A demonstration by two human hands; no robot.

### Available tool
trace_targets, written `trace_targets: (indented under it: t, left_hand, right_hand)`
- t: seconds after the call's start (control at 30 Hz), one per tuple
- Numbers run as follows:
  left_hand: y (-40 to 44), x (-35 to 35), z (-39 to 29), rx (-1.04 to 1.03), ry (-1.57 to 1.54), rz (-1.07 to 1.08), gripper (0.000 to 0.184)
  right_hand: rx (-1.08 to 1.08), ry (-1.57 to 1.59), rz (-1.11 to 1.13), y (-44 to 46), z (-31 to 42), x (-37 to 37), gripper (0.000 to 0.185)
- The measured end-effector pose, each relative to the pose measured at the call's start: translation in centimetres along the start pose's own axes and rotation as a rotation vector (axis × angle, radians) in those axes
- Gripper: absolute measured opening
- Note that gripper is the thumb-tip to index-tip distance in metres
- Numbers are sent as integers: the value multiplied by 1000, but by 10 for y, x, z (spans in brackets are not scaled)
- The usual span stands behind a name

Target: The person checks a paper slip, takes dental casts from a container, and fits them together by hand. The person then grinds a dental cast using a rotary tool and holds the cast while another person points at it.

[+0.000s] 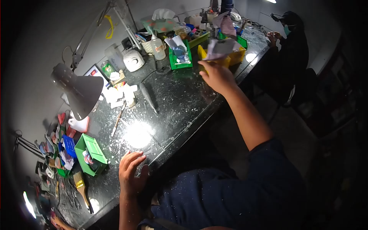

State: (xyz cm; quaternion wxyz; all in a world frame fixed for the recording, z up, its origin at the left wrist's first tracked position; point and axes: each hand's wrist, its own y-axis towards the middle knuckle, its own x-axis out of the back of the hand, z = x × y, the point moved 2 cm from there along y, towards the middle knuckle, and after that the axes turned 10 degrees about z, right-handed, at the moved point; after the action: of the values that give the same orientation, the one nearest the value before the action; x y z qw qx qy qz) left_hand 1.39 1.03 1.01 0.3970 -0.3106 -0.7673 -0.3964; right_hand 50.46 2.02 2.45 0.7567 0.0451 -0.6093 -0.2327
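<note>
My right hand (219,76) reaches across the bench to the yellow bins (237,56), which hold papers (220,50). Its thumb and index finger are apart, and nothing shows between them. Whether the fingertips touch the nearer bin I cannot tell. Close to the bench's front edge is my left hand (131,172), its fingers loosely bent and apart, holding nothing. Left of it stands a green bin (100,154) with small items inside. A grey handpiece (147,96) and a thin brush (118,120) lie on the dusty black bench (180,103).
A lamp (76,90) overhangs the bench at left. A flat paintbrush (80,186) lies near the front edge. Farther back stand a white device (133,60), a pump bottle (157,46) and a green bin (180,66). Another person (291,50) sits at the far right.
</note>
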Motion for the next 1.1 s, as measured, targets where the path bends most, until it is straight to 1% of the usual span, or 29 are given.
trace_targets:
  t: [0.03,0.07,0.1,0.17,0.2,0.3,0.33,0.43,0.47,0.57,0.6,0.7,0.73,0.77,0.83,0.87,0.97,1.1]
  left_hand:
    - [-1,4,4,-10,10,-6,40]
    - [0,8,8,-18,20,-16,40]
    - [-1,-16,-13,0,-44,-33,39]
    - [1,-7,-11,0,-45,-43,38]
    - [4,-3,-7,3,-38,-46,36]
    - [6,-5,-7,20,-55,-42,35]
    - [7,-5,-7,21,-60,-34,35]
    - [11,-5,-6,22,-54,-22,35]
    - [10,-7,-5,25,-47,-22,35]
    - [9,-7,-8,48,-21,-25,34]
    - [9,-7,-8,53,-14,-29,34]
    - [9,-6,-7,67,-14,-46,33]
    - [9,-7,-6,72,-18,-49,32]
    - [9,-7,-6,80,-23,-49,32]
    - [11,-8,-5,86,-35,-43,30]
    - [12,-9,-6,84,-34,-32,29]
    - [14,-10,-7,83,-29,-10,28]
    - [15,-10,-8,103,-28,-17,28]
  right_hand:
    - [145,59,-94,1,5,-6,58]
    - [256,99,-234,5,4,-16,40]
    - [239,126,-208,-9,-20,0,37]
    - [192,271,-252,-10,-21,-1,32]
    - [161,284,-364,-10,-21,3,32]
    - [-91,405,-519,-3,-52,-8,31]
    - [-167,390,-387,-1,-62,-14,37]
    - [-61,384,-314,15,-62,-30,44]
    - [8,415,-314,21,-59,-35,48]
    - [-9,458,-327,33,-56,-43,48]
    - [-4,516,-337,35,-57,-40,41]
    - [-181,668,-358,24,-63,-9,32]
    - [-168,590,-549,22,-72,-6,26]
    - [-68,280,-715,22,-90,2,35]
    - [-203,54,-766,18,-112,15,46]
    - [-220,-36,-719,21,-132,8,52]
    - [-309,131,-408,19,-160,-1,51]
    - [-267,141,-319,7,-158,13,47]
